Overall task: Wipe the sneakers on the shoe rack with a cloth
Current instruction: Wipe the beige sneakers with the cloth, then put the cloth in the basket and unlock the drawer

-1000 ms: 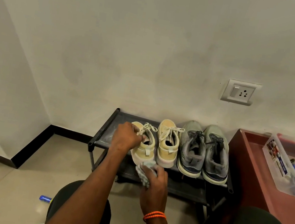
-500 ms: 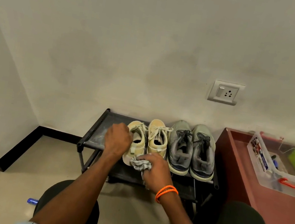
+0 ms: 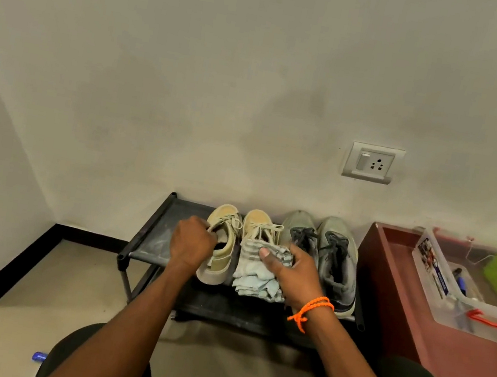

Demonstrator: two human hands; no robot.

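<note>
Compared with half a second earlier, the cloth (image 3: pixel 260 269) has been carried from the heel of the left cream sneaker (image 3: pixel 221 243) to the right cream sneaker (image 3: pixel 259 224), over whose rear half it is now draped. It was bunched small in the hand then; now it is spread wider, its lower edge hanging past the front rail of the shoe rack (image 3: pixel 151 238). The right hand (image 3: pixel 288 269) has moved with it and is now seen between the cream pair and the grey pair. The left hand (image 3: pixel 194 241) has kept its grip on the left cream sneaker.

The cloth is pale blue-grey with darker stripes near its upper edge, crumpled and folded on itself. It is pinched by the right hand, the thumb pressed on top and the fingers curled behind it. An orange cord bracelet (image 3: pixel 311 309) is worn on that wrist.

The left cream sneaker is gripped at the collar by the left hand, with fingers curled over its edge, and appears slightly tilted. Only the toe and laces of the right cream sneaker are visible above the cloth. The two grey sneakers (image 3: pixel 325 253) are set side by side, just to the right, toes toward the wall. All four are on the top shelf of the black rack, which is dusty on its bare left part.
</note>
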